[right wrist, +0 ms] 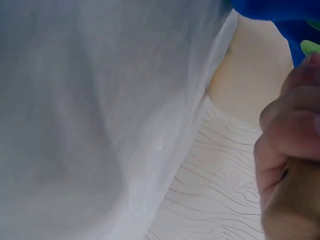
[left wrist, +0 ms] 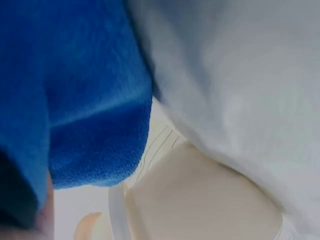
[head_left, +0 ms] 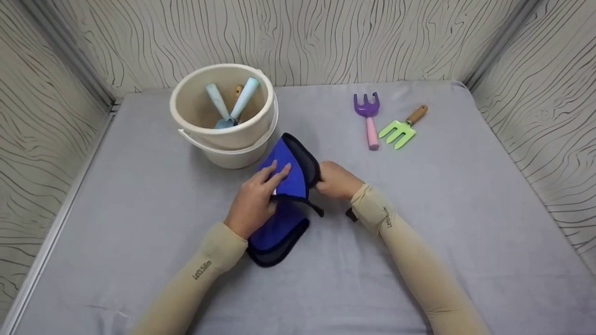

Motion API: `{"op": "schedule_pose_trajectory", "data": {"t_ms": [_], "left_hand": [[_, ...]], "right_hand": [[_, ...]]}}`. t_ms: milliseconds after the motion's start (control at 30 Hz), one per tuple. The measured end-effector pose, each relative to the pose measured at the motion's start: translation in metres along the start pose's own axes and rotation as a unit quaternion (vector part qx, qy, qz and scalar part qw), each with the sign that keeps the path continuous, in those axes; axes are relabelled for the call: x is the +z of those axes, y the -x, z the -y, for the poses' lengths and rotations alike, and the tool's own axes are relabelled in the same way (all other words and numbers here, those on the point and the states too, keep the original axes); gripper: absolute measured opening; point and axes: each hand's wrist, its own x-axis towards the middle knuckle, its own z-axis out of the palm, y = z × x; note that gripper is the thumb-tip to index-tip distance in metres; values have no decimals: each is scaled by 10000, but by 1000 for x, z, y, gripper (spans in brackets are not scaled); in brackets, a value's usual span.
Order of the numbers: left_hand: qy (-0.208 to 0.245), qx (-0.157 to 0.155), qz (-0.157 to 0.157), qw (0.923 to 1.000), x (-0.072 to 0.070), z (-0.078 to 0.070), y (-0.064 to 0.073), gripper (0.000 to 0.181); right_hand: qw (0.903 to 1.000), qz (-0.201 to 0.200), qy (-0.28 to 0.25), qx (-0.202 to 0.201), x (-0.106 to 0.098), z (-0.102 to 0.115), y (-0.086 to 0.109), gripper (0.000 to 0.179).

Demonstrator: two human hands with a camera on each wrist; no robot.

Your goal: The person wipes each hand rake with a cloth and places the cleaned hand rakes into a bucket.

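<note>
A blue fuzzy cloth with black edging [head_left: 294,182] is folded over between my hands and fills the left of the left wrist view [left wrist: 95,90]. My left hand [head_left: 253,202] holds it, two fingers spread over its top. On the right, my right hand [head_left: 339,180] grips the wooden handle [right wrist: 292,207] of a garden tool, its fingers curled round it. A bit of light green [right wrist: 310,47] shows past those fingers, beside the blue cloth. The rest of the tool's head is hidden in the cloth.
At the back left stands a cream bucket [head_left: 223,142] with light-blue-handled tools [head_left: 244,97] and a wooden handle in it. A purple hand fork with a pink handle [head_left: 371,132] and a green fork with a wooden handle [head_left: 400,131] lie at the back right. Patterned walls enclose the table.
</note>
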Motion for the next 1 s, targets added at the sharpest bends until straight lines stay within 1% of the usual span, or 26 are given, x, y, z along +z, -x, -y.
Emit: {"op": "schedule_pose_trajectory", "data": {"t_ms": [133, 267, 367, 433, 467, 533, 600, 667, 733, 800, 900, 1000], "left_hand": [[19, 121, -277, 9995, -2, -3, -1, 72], [-186, 213, -521, 9982, 5, -6, 4, 67], [-406, 323, -680, 9963, 8, -8, 6, 66], [-541, 400, -620, 9958, 8, -9, 5, 66], [-618, 426, -517, 9958, 8, -9, 4, 66], [-673, 403, -239, 9966, 6, -8, 3, 69], [-598, 278, 36, 9978, 3, -5, 1, 73], [-377, 87, 200, 9991, -1, -1, 0, 78], [-19, -108, 276, 9996, -6, 3, -1, 80], [359, -269, 334, 9984, -9, 9, -2, 82], [1005, -480, 432, 9928, -11, 16, -3, 85], [1710, -643, 518, 9818, -12, 23, -3, 89]], "right_hand": [[9996, 36, -276, 61, -3, -3, 1, 27], [9991, 100, -402, 80, -2, -6, 1, 24], [9991, 47, -410, 13, -3, -6, 2, 24], [9995, -73, -302, -33, -3, -4, 2, 24], [9998, -132, -154, -58, -4, -3, 3, 23], [9994, -233, 234, -121, -4, -1, 4, 21], [9969, -280, 706, -227, -3, 3, 5, 20], [9925, -302, 1116, -393, -2, 7, 6, 22], [9880, -310, 1398, -575, -1, 10, 6, 26], [9839, -319, 1588, -756, 0, 14, 6, 29], [9813, -316, 1671, -905, 2, 18, 6, 30], [9825, -274, 1598, -911, 4, 19, 5, 31]]}}
